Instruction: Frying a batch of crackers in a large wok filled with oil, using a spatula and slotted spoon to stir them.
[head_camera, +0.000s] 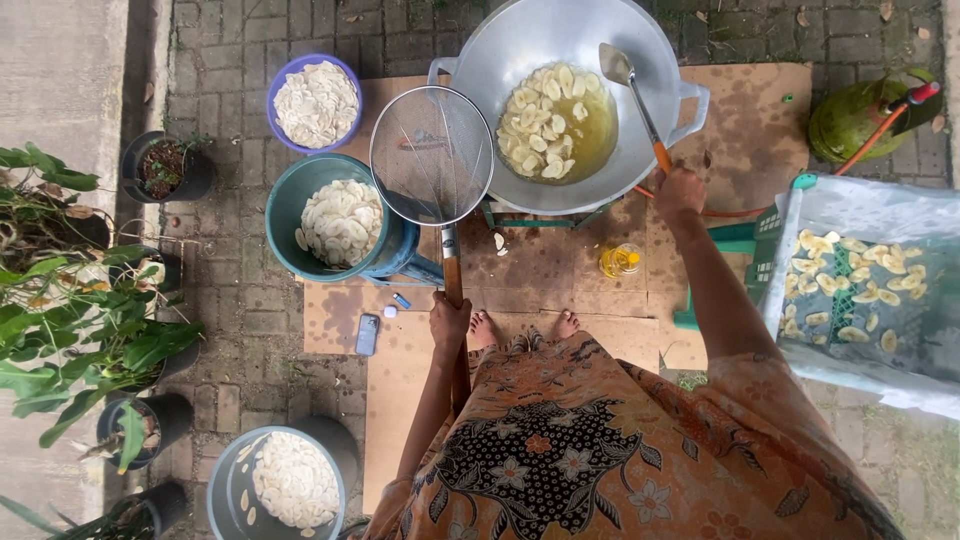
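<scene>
Overhead, we list what lies below us on the paved ground, item by item.

Left hand (449, 318): our fingers are wrapped tight around the wooden handle of a round wire-mesh skimmer (431, 155). Its mesh head hangs level between the teal bucket and the wok, overlapping the rims of both.

Right hand (680, 190): our fingers are closed around the orange handle of a metal spatula (617, 62). Its blade rests against the inner wall of the wok, above the oil.

Wok (640, 40): large, grey metal, two side handles, holding yellow oil with pale round slices (545, 125) floating in it.

Teal bucket (285, 200): just left of the skimmer, filled with pale raw slices.

Purple bowl (345, 75): beyond the bucket, heaped with the same slices.

Grey bucket (225, 490): near our left side, at the bottom edge, also holding slices.

Green crate (770, 235): to our right, lined with clear plastic, with yellower fried slices spread over it.

Cardboard sheets (750, 130): flattened under the wok and under our bare feet (525, 325).

Small items on the cardboard: a phone (367, 334) near our left hand, and a small jar of yellow liquid (621, 260) below the wok.

Green gas cylinder (850, 120): top right, with an orange hose.

Potted plants (165, 165): along the left edge.
</scene>
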